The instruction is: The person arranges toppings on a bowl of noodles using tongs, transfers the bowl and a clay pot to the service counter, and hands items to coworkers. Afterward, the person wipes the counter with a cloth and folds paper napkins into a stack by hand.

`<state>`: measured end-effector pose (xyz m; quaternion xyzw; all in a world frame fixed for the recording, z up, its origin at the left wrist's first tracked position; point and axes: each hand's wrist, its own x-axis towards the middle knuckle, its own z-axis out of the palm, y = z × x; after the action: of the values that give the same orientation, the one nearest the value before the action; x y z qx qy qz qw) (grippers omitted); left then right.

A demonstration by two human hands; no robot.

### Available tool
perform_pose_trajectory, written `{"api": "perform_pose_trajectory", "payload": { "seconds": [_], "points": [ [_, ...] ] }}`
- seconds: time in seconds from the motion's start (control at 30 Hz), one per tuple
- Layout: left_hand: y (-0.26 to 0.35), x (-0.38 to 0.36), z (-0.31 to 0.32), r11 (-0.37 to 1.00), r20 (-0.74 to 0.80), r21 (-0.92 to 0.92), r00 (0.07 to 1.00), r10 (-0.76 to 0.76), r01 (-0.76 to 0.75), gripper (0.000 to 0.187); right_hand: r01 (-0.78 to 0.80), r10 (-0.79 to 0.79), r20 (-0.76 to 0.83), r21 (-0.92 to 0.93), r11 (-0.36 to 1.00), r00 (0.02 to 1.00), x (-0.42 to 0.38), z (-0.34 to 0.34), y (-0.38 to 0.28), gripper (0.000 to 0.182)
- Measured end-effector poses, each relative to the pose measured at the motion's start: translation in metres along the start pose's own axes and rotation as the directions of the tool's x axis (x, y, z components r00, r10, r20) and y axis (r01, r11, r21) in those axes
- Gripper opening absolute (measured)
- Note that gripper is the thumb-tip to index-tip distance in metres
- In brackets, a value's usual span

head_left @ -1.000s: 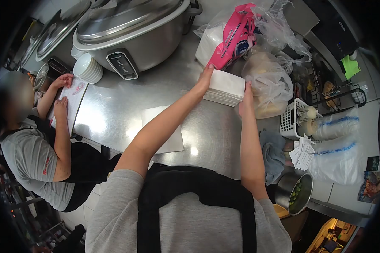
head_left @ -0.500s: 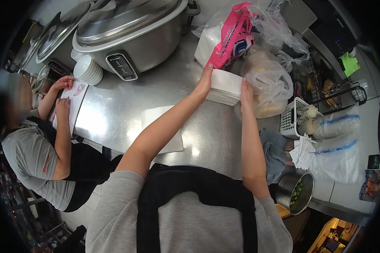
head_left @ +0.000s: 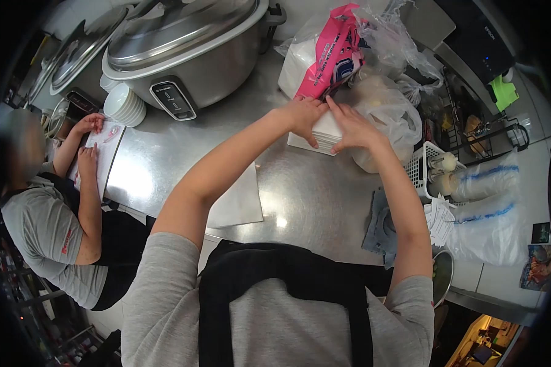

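A thick stack of white paper napkins [head_left: 322,136] lies on the steel counter. My left hand [head_left: 303,119] rests over its left part, fingers stretched across the top and thumb at the front edge. From the other side my right hand [head_left: 353,127] lies on the right part, its fingers spread and its thumb down by the front edge. The fingertips of both hands nearly meet at the far side of the stack. Just behind them stands a pink and clear plastic pack [head_left: 330,58] with white paper inside. A knotted clear bag [head_left: 386,113] of pale round items sits right of my right hand.
A large rice cooker [head_left: 187,67] and stacked white bowls [head_left: 125,105] stand back left. A white sheet [head_left: 239,199] and a blue-grey cloth [head_left: 381,226] lie nearer. Right are a white basket [head_left: 417,171] and a metal pot [head_left: 444,272]. A co-worker [head_left: 49,226] is at left.
My hands have shifted from the two sides of the stack onto its top, closer together, with elbows wider. The stack sits slightly further left in view.
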<state>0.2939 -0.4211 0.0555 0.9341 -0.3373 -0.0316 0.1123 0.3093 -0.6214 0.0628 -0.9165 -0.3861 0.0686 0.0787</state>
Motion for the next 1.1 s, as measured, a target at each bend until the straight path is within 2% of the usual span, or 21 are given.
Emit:
{"api": "perform_pose_trajectory", "payload": {
  "seconds": [0.03,0.13,0.47,0.57,0.63,0.67,0.73,0.77,0.83,0.87,0.9,0.93,0.97,1.03,1.1],
  "points": [
    [0.001,0.001,-0.002,0.999,0.057,0.03,0.998,-0.026,0.024,0.102,-0.041,0.045,0.106,-0.039,0.998,0.993,0.004,-0.003,-0.001,0.131],
    [0.001,0.0,-0.003,0.998,0.094,0.051,0.995,-0.036,0.031,0.099,-0.094,0.099,0.198,-0.034,0.995,0.975,0.004,-0.01,-0.005,0.132],
    [0.0,0.0,0.003,0.998,0.065,0.062,0.997,-0.033,0.029,0.094,-0.114,0.119,0.14,-0.044,0.992,0.983,-0.003,0.0,-0.005,0.127],
    [-0.002,-0.003,0.006,0.998,0.078,0.056,0.997,-0.018,0.014,0.097,-0.16,0.169,0.202,-0.059,0.985,0.965,-0.001,0.005,-0.002,0.131],
    [-0.001,-0.011,0.006,0.999,-0.062,0.031,0.998,-0.009,0.01,0.093,-0.011,0.017,-0.141,0.042,0.999,0.99,-0.01,0.008,-0.001,0.115],
    [-0.002,-0.014,0.003,0.999,-0.063,0.03,0.998,-0.01,0.011,0.093,-0.01,0.016,-0.14,0.041,0.999,0.99,-0.011,0.007,0.0,0.115],
    [-0.006,-0.019,-0.002,0.942,-0.264,-0.336,0.961,-0.076,-0.018,0.072,0.021,0.071,-0.404,0.219,0.976,0.912,-0.012,0.007,-0.001,0.079],
    [-0.004,-0.018,0.0,0.94,-0.256,-0.34,0.964,-0.076,-0.016,0.072,0.018,0.076,-0.4,0.227,0.974,0.913,-0.011,0.01,-0.005,0.079],
    [0.003,-0.011,0.003,0.929,-0.277,-0.364,0.96,-0.046,-0.061,0.049,-0.038,0.064,-0.321,0.087,0.996,0.945,-0.003,0.015,-0.015,0.049],
    [0.007,-0.008,0.019,0.974,-0.354,-0.211,0.935,0.004,-0.085,0.042,-0.038,0.064,-0.324,0.086,0.996,0.944,0.002,0.022,-0.016,0.049],
    [0.008,-0.006,0.034,0.975,-0.356,-0.208,0.935,0.005,-0.084,0.042,-0.091,0.084,-0.312,-0.007,0.996,0.946,0.008,0.035,-0.016,0.045],
    [0.007,-0.005,0.047,0.992,-0.424,-0.116,0.906,-0.005,-0.049,0.044,-0.141,0.105,-0.301,-0.101,0.985,0.948,0.013,0.047,-0.013,0.041],
    [0.006,-0.004,0.056,1.0,-0.489,-0.028,0.872,-0.009,-0.005,0.046,-0.137,0.102,-0.299,-0.1,0.985,0.949,0.016,0.057,-0.01,0.041],
    [0.002,-0.006,0.071,0.999,-0.472,-0.044,0.881,-0.027,0.007,0.049,-0.129,0.13,-0.376,0.029,0.991,0.918,0.017,0.074,-0.007,0.04],
    [-0.001,-0.009,0.083,0.998,-0.45,-0.064,0.892,-0.05,0.024,0.053,-0.118,0.117,-0.398,0.023,0.993,0.91,0.015,0.087,-0.007,0.04]
  ]
}}
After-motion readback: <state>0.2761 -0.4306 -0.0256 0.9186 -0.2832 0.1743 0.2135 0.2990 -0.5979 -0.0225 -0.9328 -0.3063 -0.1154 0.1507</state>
